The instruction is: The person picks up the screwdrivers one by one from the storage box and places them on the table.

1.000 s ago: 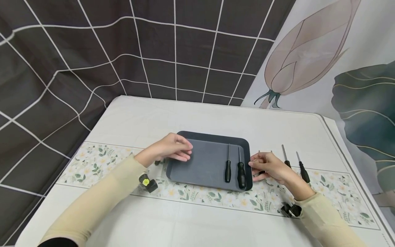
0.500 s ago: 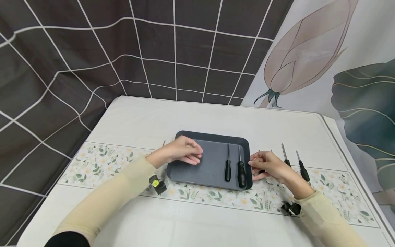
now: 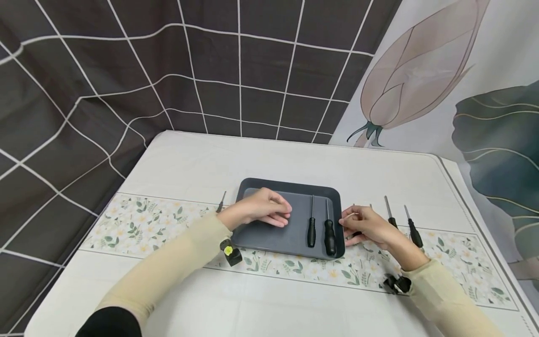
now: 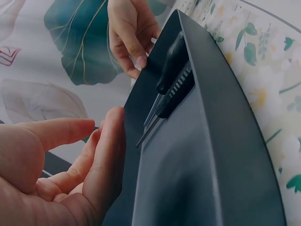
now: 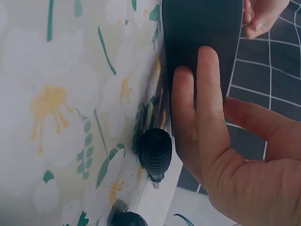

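A grey rectangular tray (image 3: 294,243) lies mid-table. Two black-handled screwdrivers, one slimmer (image 3: 311,231) and one thicker (image 3: 330,238), rest side by side in its right part, shafts pointing away. My left hand (image 3: 269,208) hovers over the tray's left half, fingers loosely bent and holding nothing; the left wrist view shows a gap between thumb and fingers. At the tray's right end my right hand (image 3: 364,227) pinches the rim, with two fingers (image 5: 209,89) straight along the outer wall and the thumb at the top edge.
Right of the tray, beyond my right hand, lie two more screwdrivers, one partly hidden (image 3: 390,217) and one in full view (image 3: 414,234). Further handles lie under that hand. A small screwdriver (image 3: 221,203) is left of the tray. A dark gridded curtain (image 3: 202,61) hangs behind the table.
My left hand has moved rightward from the tray's left edge to farther over its floor, uncovering the small screwdriver at left. The right hand and tray have stayed in place.
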